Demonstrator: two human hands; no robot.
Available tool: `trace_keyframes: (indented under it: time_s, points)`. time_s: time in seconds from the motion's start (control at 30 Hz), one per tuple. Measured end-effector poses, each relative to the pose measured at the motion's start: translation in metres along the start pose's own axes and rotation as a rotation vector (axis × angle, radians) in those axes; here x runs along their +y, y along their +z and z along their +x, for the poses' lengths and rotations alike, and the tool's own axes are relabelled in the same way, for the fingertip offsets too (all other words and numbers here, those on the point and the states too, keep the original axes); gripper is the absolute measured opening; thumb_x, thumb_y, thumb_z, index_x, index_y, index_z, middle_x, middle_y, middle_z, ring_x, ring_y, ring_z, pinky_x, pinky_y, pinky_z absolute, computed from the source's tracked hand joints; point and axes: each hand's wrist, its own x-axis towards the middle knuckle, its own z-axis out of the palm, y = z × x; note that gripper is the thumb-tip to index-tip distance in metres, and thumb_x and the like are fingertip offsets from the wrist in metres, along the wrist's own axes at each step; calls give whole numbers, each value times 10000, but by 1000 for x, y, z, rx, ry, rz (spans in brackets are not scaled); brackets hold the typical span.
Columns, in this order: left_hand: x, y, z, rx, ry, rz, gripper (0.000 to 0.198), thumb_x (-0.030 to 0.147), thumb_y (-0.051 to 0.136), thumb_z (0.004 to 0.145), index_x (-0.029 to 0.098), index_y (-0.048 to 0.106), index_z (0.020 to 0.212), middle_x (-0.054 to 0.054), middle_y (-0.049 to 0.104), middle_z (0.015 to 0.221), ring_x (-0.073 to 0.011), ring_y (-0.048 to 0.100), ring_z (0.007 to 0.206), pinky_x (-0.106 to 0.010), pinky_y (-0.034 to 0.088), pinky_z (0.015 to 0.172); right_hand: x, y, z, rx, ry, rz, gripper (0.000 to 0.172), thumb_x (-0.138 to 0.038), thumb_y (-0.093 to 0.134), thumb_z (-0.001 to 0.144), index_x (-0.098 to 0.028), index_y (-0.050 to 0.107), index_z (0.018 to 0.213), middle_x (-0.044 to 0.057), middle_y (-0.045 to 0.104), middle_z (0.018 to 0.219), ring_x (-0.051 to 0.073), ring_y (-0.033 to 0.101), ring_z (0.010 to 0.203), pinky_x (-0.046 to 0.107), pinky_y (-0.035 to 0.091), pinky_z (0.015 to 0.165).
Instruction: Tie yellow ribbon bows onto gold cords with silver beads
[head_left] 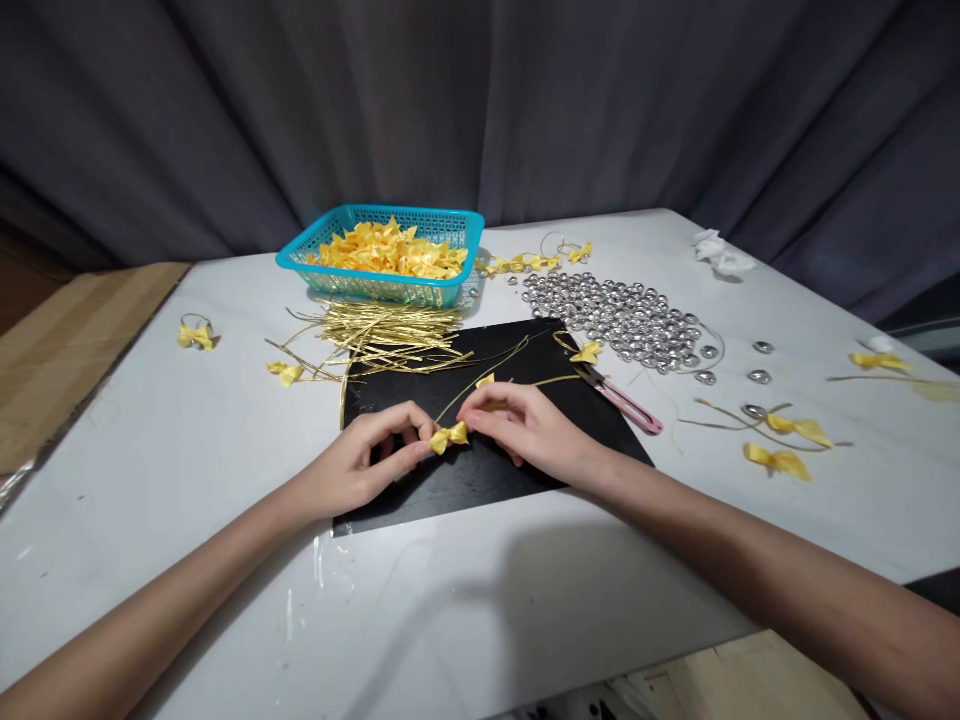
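Your left hand (367,462) is closed on the left wing of the yellow bow (449,437). Your right hand (521,425) pinches its right wing, and a gold wire (487,375) runs from there toward the far edge of the black mat (480,490). The bow sits over the mat's middle. Behind the mat lies the wire pile (382,335), then the teal basket (379,290). Silver beads (622,315) lie off its far right corner, and a pink cutter (626,403) crosses its right edge.

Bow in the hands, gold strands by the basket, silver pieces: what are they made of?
Bow: looks like satin ribbon, yellow, soft sheen on folds.
Gold strands: probably metallic-coated wire ties, thin, shiny, holding bends.
Silver pieces: mirror-bright, rounded; metal or foil wrap, cannot tell.
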Motion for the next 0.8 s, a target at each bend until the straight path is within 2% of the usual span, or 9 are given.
trace_keyframes:
  time_s: [0.07,0.3,0.43,0.7,0.8]
  points:
    - [0,0,0,3,-7,-23,198,366,461,888,182,510,838,6,536,741,-117,486,644,-242,371,581,-2,-1,0,-69,13,-19,177,-299,574,804,-122,588,805,-20,537,692,30,318,456,199,223,430]
    - [-2,-1,1,-41,56,25,189,331,431,908,177,510,831,-11,545,786,-127,485,691,-233,363,579,-7,-4,0,-124,28,-19,143,-257,585,791,-131,542,739,-65,424,580,40,285,469,206,184,451]
    - [-3,-2,1,-80,109,93,175,298,409,921,174,507,846,-15,556,818,-121,472,690,-223,351,574,-5,-5,0,-162,5,-44,132,-239,565,801,-135,519,732,-51,442,617,51,307,503,210,216,476]
    - [-4,-2,0,-63,114,97,189,308,404,918,179,494,814,-5,539,782,-129,475,694,-239,364,603,0,0,-1,-125,-73,-55,141,-265,529,819,-149,493,748,-35,447,685,54,327,523,208,251,488]
    - [-6,2,2,46,68,61,167,319,432,902,185,493,824,0,538,767,-119,473,649,-230,365,562,2,2,0,-46,-75,-79,139,-269,549,808,-147,519,749,-33,449,680,55,314,510,214,236,478]
